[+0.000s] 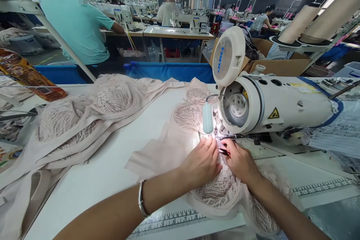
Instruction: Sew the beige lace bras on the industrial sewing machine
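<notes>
A pale pink lace bra lies under the head of a white sewing machine, its cups spread towards me and behind the needle area. My left hand, with a ring and a silver bangle, is closed on the fabric just in front of the lit needle area, fingertips together. Close beside it, my right hand is closed round small dark-bladed thread snips with a bit of orange-red showing. Its fingers also touch the bra. The needle and presser foot are mostly hidden by my fingers and a small pale green lamp.
A pile of matching bras covers the left of the table, near a brown-labelled bottle. Printed ruler tape runs along the front. Thread cones stand at right. Co-workers sit at machines beyond a blue cloth trough.
</notes>
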`<state>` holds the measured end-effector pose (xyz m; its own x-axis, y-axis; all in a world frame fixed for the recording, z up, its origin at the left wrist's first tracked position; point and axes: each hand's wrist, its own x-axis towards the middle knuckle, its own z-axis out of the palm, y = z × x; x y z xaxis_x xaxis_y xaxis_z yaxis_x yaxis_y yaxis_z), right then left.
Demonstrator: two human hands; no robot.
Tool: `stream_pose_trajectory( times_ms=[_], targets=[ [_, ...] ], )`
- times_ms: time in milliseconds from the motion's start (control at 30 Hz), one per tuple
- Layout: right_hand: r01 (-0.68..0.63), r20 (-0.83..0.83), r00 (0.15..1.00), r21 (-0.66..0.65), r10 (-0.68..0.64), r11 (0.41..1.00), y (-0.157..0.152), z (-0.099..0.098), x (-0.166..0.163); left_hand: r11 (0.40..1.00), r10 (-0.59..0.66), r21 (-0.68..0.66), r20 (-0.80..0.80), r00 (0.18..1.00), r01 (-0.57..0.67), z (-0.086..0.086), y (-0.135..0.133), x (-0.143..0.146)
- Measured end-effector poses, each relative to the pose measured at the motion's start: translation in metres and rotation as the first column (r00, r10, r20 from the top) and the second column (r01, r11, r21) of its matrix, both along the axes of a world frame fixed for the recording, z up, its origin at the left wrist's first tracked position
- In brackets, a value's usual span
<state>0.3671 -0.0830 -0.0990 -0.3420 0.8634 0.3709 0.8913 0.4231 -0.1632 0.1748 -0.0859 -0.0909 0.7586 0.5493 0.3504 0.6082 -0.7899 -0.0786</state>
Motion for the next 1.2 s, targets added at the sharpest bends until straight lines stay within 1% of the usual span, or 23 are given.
stream_pose_trajectory(
  times_ms=[67, 100, 167, 267, 333, 433, 567, 700, 833, 867, 933, 1033, 1133, 1200],
  targets=[
    [0.053, -0.01, 0.998, -0.068, -0.054, 0.996, -0.001, 0.004, 0.002, 0.997, -0.072, 0.034, -0.082, 0.994, 0.075, 0.006, -0.006, 0.0],
    [0.056, -0.025, 0.998, -0.091, -0.059, 0.994, -0.001, 0.007, 0.003, 0.995, -0.088, 0.04, -0.109, 0.99, 0.093, 0.008, -0.01, 0.0],
    [0.004, -0.07, 0.997, -0.105, -0.012, 0.994, -0.003, 0.012, 0.006, 0.997, -0.072, 0.027, -0.12, 0.99, 0.075, 0.01, -0.016, 0.0],
    [-0.103, -0.103, 0.99, -0.094, 0.093, 0.99, -0.005, 0.016, 0.009, 0.998, -0.06, -0.042, -0.107, 0.992, 0.056, 0.008, -0.017, -0.001],
    [-0.123, -0.081, 0.99, -0.094, 0.116, 0.988, -0.004, 0.015, 0.01, 0.994, -0.064, -0.095, -0.1, 0.993, 0.055, 0.006, -0.013, -0.002],
    [-0.107, -0.029, 0.994, -0.083, 0.105, 0.991, -0.001, 0.012, 0.009, 0.983, -0.08, -0.168, -0.07, 0.994, 0.067, 0.008, -0.001, -0.006],
    [-0.078, 0.026, 0.997, -0.047, 0.079, 0.996, 0.003, 0.013, 0.002, 0.959, -0.142, -0.249, -0.008, 0.99, 0.136, 0.014, 0.016, -0.014],
    [-0.037, 0.062, 0.997, -0.083, 0.043, 0.996, 0.008, 0.017, -0.007, 0.945, -0.184, -0.261, 0.066, 0.981, 0.195, 0.018, 0.029, -0.023],
    [-0.041, 0.071, 0.996, -0.071, 0.046, 0.997, 0.011, 0.024, -0.01, 0.941, -0.168, -0.283, 0.079, 0.983, 0.184, 0.023, 0.032, -0.026],
    [-0.04, 0.059, 0.997, -0.067, 0.044, 0.997, 0.008, 0.027, -0.008, 0.945, -0.158, -0.277, 0.072, 0.985, 0.172, 0.024, 0.03, -0.026],
    [-0.011, 0.033, 0.999, -0.061, 0.013, 0.998, -0.003, 0.033, -0.004, 0.965, -0.132, -0.222, 0.051, 0.99, 0.14, 0.025, 0.025, -0.024],
    [0.068, 0.037, 0.997, -0.082, -0.065, 0.994, -0.033, 0.035, 0.003, 0.985, -0.136, -0.108, 0.006, 0.991, 0.136, 0.023, 0.015, -0.019],
    [0.137, 0.081, 0.988, -0.05, -0.133, 0.989, -0.062, 0.025, 0.007, 0.972, -0.229, -0.065, -0.062, 0.971, 0.225, 0.02, 0.008, -0.015],
    [0.14, 0.088, 0.986, 0.007, -0.14, 0.99, -0.071, 0.016, 0.008, 0.964, -0.263, -0.067, -0.082, 0.961, 0.258, 0.019, 0.006, -0.015]
  ],
)
